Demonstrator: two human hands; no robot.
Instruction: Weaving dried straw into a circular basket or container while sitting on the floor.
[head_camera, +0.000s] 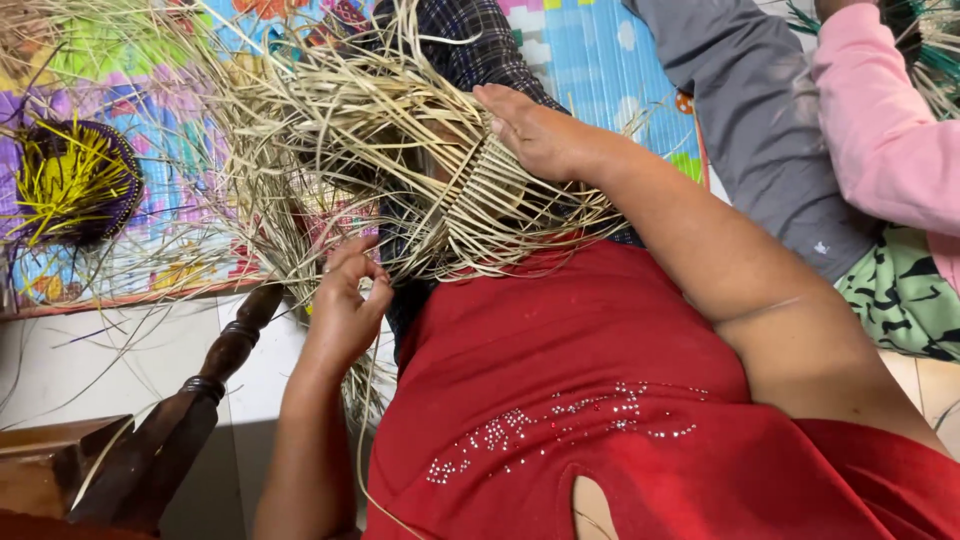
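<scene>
Pinched between the thumb and fingertips of the left hand are a few thin pale straw strands that trail from the half-woven basket of pale straw strips, so this hand is closed narrowly on loose fibres just below the woven mass. Flat and open, the right hand is pressed palm-down against the ribbed, tightly woven side of the basket, with its fingers laid over the parallel ribs and nothing gripped. The basket is held up over the lap, above the red top with small silver studs, and long unwoven strands are spread from it in every direction. Beneath it, a bright patterned plastic mat is seen on the floor. At the far left, a round woven piece in dark purple and yellow strips is lying on the mat, well apart from both hands. A dark turned wooden furniture leg is seen at the lower left, near the left forearm. At the upper right, another person's pink sleeve and grey clothing are visible.
</scene>
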